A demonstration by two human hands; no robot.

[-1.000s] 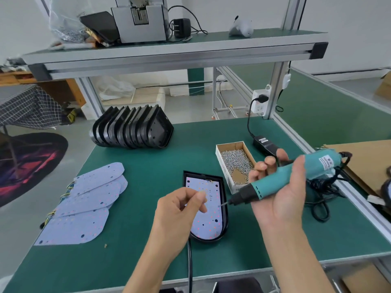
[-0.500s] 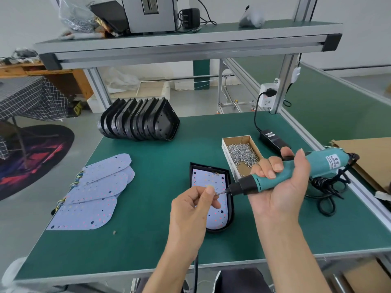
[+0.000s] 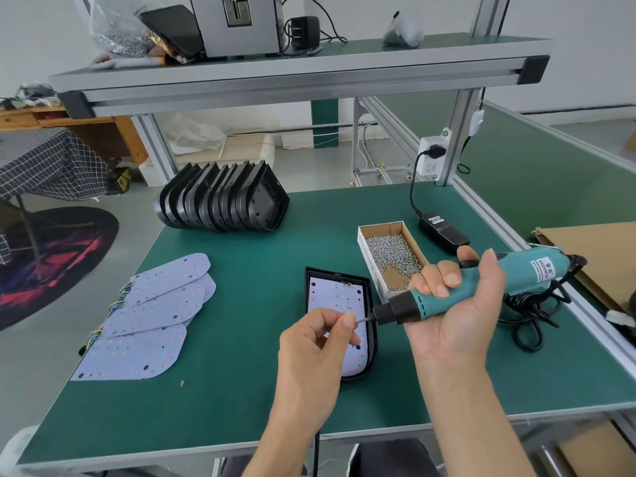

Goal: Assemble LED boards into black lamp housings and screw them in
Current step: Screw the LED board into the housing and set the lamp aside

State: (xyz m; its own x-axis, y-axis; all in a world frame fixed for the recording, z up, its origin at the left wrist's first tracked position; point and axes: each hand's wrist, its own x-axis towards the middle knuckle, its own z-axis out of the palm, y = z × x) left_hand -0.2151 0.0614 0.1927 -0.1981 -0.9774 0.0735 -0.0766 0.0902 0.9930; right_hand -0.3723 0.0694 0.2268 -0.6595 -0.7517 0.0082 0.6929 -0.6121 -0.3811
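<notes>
A black lamp housing (image 3: 373, 304) lies flat on the green mat with a white LED board (image 3: 335, 296) seated inside it. Above it, my right hand (image 3: 457, 311) grips a teal electric screwdriver (image 3: 516, 275), held nearly level with its bit pointing left. My left hand (image 3: 316, 346) pinches its thumb and forefinger at the bit's tip; a screw there is too small to make out. A cardboard box of screws (image 3: 392, 256) sits just right of the housing. Spare LED boards (image 3: 151, 315) lie fanned at the left. Several empty black housings (image 3: 223, 197) stand stacked at the back.
A black power adapter (image 3: 444, 230) and its cable run to a socket (image 3: 432, 160) on the right post. The screwdriver's cord (image 3: 530, 321) coils at the right edge. An overhead shelf (image 3: 296, 77) holds equipment. Flat cardboard (image 3: 595, 259) lies on the adjoining bench.
My left hand's fingertips have closed in on the screwdriver's bit tip. The right hand holds the screwdriver much as before; the view has tilted slightly.
</notes>
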